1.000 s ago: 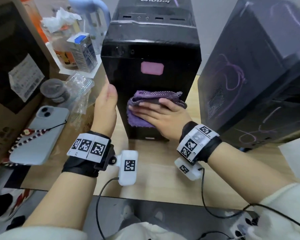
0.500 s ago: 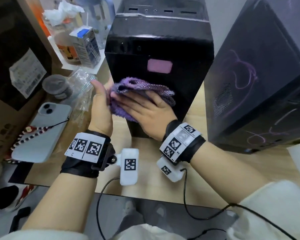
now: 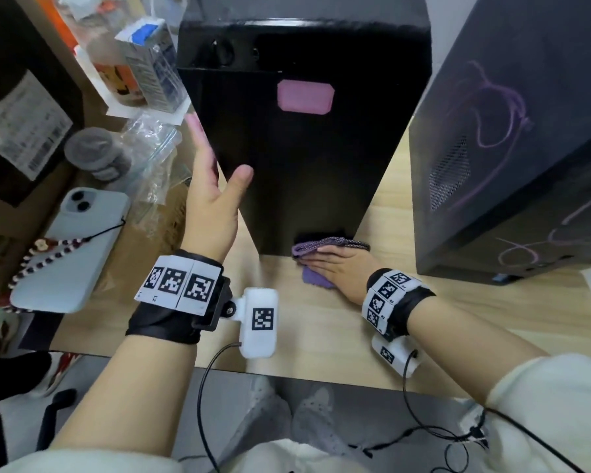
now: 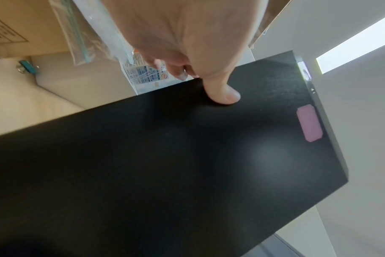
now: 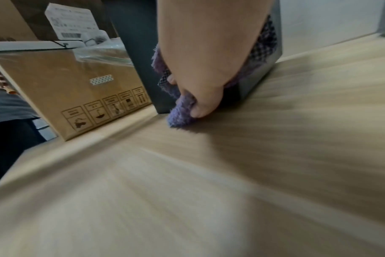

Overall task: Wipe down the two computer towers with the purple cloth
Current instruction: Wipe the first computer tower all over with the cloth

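A black computer tower (image 3: 304, 165) with a pink sticker (image 3: 305, 97) stands upright in the middle of the wooden table (image 3: 321, 329). My right hand (image 3: 333, 269) holds the purple cloth (image 3: 316, 280) against the very bottom of the tower's front face, where it meets the table. In the right wrist view the thumb tucks the cloth (image 5: 180, 113) against the fingers. My left hand (image 3: 212, 192) steadies the tower's left front corner: fingers straight along the side, thumb (image 4: 224, 95) on the front face (image 4: 187, 156). A dark grey tower (image 3: 509, 131) with purple scribbles stands to the right.
Left of the black tower lie a crumpled plastic bag (image 3: 147, 148), a grey-lidded jar (image 3: 93, 151), a phone (image 3: 72, 247) with a beaded strap, a drink carton (image 3: 151, 63) and a cardboard box (image 5: 77, 87). The table's front edge runs just below my wrists.
My right hand has swept the cloth from the upper left of the front face down to its bottom edge. The left hand has stayed at the left corner, thumb now on the front.
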The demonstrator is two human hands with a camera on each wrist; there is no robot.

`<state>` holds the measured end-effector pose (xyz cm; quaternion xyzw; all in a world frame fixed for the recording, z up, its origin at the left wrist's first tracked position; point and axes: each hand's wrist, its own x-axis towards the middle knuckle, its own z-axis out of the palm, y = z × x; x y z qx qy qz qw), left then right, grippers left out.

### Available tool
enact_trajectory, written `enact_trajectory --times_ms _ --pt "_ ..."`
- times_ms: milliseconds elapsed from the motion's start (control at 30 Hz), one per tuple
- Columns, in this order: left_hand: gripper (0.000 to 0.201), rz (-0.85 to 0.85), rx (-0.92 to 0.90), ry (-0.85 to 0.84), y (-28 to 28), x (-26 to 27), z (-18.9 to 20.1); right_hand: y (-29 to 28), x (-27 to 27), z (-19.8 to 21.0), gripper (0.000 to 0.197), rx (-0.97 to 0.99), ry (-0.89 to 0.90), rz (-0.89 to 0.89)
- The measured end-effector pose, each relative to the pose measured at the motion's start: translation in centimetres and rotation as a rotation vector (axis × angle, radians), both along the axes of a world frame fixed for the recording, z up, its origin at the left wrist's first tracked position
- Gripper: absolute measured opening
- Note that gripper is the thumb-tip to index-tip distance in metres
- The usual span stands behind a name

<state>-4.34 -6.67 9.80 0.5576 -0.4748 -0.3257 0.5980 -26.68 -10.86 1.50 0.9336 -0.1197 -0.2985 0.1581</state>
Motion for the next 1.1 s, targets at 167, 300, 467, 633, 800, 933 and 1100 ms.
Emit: enact_trajectory --times_ms 167,300,467,633,800,933,1100 --pt "0.104 0.006 0.008 -0.017 0.0 0.4 0.1 -2.0 -3.6 2.8 0.044 -0.075 -0.214 0.075" --pt "0.108 0.030 -0.003 0.021 0.1 0.2 0.8 -3.5 -3.0 8.0 0.045 -0.268 -0.750 0.134" --pt "0.106 0.047 -0.041 0.013 0.2 0.6 1.3 -4.2 1.2 16.0 0.046 -0.525 -1.342 0.134" --pt "0.090 0.038 -0.097 -0.048 0.7 0.8 2.0 -2.8 4.9 16.8 0.040 0.571 -2.075 -0.245" --pt "0.044 0.081 -0.050 -0.123 0.4 1.2 1.9 0.5 4.9 12.3 0.007 0.826 -2.084 -0.797" --pt "0.042 0.118 -0.043 -0.075 0.4 2.4 2.1 2.3 5.0 7.5 0.024 1.012 -1.830 -1.155" --pt "0.068 0.146 -0.074 -0.232 0.5 3.4 4.3 4.2 6.4 4.1 0.036 1.131 -1.622 -1.366"
